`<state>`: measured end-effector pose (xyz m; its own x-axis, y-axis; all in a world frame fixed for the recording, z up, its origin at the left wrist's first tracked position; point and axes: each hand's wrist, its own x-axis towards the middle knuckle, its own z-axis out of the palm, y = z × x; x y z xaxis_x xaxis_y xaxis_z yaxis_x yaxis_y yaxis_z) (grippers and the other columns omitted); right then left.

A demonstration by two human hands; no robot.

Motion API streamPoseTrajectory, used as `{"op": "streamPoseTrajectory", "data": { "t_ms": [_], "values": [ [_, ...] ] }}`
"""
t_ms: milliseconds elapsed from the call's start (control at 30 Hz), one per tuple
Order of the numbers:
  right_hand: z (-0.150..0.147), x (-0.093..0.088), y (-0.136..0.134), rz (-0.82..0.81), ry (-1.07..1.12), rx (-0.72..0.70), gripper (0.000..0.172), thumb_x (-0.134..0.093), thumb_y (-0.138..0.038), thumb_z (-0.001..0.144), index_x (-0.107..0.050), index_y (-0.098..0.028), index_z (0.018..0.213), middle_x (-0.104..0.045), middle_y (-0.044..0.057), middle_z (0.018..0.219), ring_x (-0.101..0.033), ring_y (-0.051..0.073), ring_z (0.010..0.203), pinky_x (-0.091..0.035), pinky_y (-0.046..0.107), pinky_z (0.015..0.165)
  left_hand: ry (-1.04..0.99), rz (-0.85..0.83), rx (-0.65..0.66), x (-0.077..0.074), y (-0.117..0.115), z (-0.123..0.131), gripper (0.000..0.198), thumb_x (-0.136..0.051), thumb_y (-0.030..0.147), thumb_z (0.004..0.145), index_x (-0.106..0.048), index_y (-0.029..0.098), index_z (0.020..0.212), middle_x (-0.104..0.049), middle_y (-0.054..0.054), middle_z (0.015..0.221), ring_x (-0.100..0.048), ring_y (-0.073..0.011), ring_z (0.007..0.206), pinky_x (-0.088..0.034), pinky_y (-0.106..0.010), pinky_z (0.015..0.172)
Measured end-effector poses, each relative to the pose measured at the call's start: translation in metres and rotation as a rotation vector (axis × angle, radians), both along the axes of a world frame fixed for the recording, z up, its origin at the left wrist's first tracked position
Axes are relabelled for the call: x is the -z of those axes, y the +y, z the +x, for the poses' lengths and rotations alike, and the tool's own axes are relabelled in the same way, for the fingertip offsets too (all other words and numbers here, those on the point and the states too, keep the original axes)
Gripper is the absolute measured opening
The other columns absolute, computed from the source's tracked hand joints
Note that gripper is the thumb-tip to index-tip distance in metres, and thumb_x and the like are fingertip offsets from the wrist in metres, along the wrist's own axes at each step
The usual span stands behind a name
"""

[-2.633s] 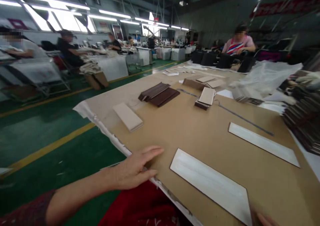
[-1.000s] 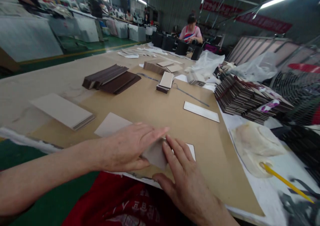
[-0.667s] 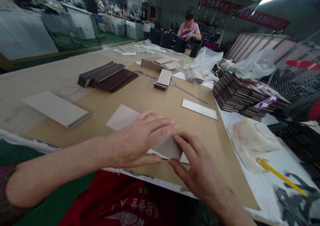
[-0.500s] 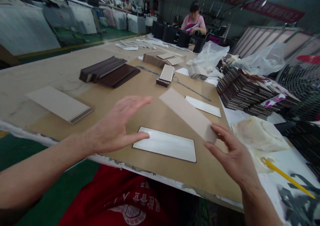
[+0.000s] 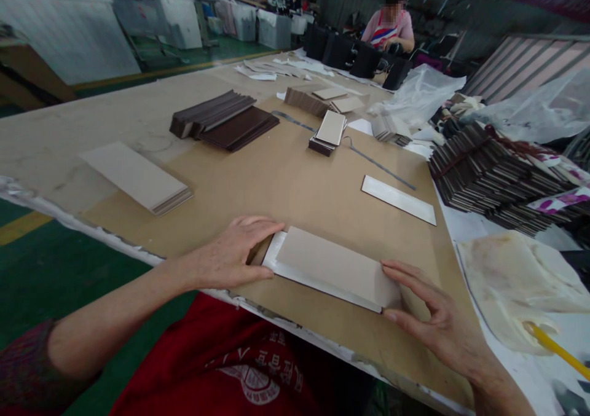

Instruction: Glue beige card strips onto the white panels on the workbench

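Note:
A beige rectangular board (image 5: 334, 262) lies over a white panel with dark edges (image 5: 273, 251), shifted toward its right end so a strip of white shows at the left and along the near edge. My right hand (image 5: 431, 308) grips the beige board's right end, fingertips on the far side and thumb on the near side. At the left end, my left hand (image 5: 235, 253) spans the white panel's width, with fingertips at the far corner and thumb at the near one. Beyond them rests a second white panel (image 5: 399, 200).
Beige boards (image 5: 138, 176) are stacked at left, dark brown boards (image 5: 225, 121) farther back. Small boards (image 5: 329, 130) sit mid-table. At right are a tall dark stack (image 5: 488, 176), a pale block (image 5: 516, 274) and a yellow-handled tool (image 5: 557, 348). A person (image 5: 389, 23) works opposite.
My right hand has lowered the beige board onto the white panel. My left hand has closed in on the panel's left end. The camera view has shifted slightly.

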<state>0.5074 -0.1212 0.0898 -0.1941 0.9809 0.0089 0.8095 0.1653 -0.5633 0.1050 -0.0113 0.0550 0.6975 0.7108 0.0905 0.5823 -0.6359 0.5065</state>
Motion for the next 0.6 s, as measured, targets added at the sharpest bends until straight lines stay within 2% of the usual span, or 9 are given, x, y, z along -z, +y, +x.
{"op": "streamPoseTrajectory", "data": {
  "t_ms": [233,433,600],
  "values": [
    [-0.010,0.007,0.008,-0.017,-0.015,-0.048,0.048,-0.072,-0.036,0.089,-0.064,-0.029,0.135,-0.058,0.007,0.145,-0.050,0.028,0.137,-0.039,0.053,0.118,-0.037,-0.021,-0.033,0.001,-0.001,0.001,0.080,-0.073,0.053,0.084,-0.038,0.023,0.150,-0.051,-0.013,0.148,-0.045,-0.0342,0.136,-0.034,-0.052,0.115],
    [-0.008,0.016,0.012,-0.038,-0.006,-0.097,0.050,-0.073,-0.041,0.089,-0.063,-0.031,0.137,-0.056,0.008,0.146,-0.048,0.031,0.138,-0.036,0.060,0.117,-0.055,0.002,-0.003,0.003,-0.001,-0.001,0.082,-0.074,0.054,0.084,-0.039,0.019,0.150,-0.051,-0.015,0.147,-0.044,-0.0338,0.136,-0.034,-0.051,0.115],
    [-0.007,0.021,0.013,-0.048,0.005,-0.094,0.052,-0.074,-0.040,0.088,-0.062,-0.034,0.138,-0.055,0.006,0.147,-0.046,0.033,0.139,-0.036,0.063,0.117,-0.079,0.024,0.005,0.004,-0.001,-0.003,0.077,-0.070,0.055,0.088,-0.039,0.020,0.150,-0.052,-0.014,0.146,-0.046,-0.0325,0.135,-0.035,-0.050,0.114]
  ]
}}
